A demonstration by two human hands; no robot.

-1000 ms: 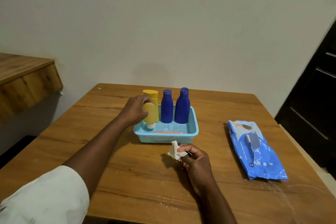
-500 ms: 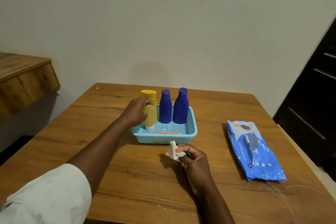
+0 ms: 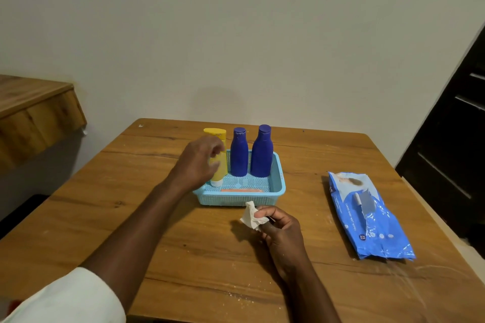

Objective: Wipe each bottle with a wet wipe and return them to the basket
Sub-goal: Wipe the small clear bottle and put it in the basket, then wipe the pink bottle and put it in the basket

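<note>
While only the head view is given, the scene can be read plainly from it: at the middle of the frame a light blue basket [image 3: 278, 186] is seen on the desk [image 3: 157, 217], with two blue bottles [image 3: 239, 152] [image 3: 262, 151] stood upright at its back and a yellow tube [image 3: 220, 168] stood cap-down at its left end before a yellow bottle [image 3: 215, 132]. The left hand [image 3: 198, 162] is held with fingers loosely spread just beside the tube, and no firm grip can be made out. A crumpled wet wipe [image 3: 250, 217] is pinched by the right hand [image 3: 280, 228] below the basket. At the right a wipe pack [image 3: 367, 215] is laid flat. All bottles are judged to be in the basket; how many are wiped cannot be told.
</note>
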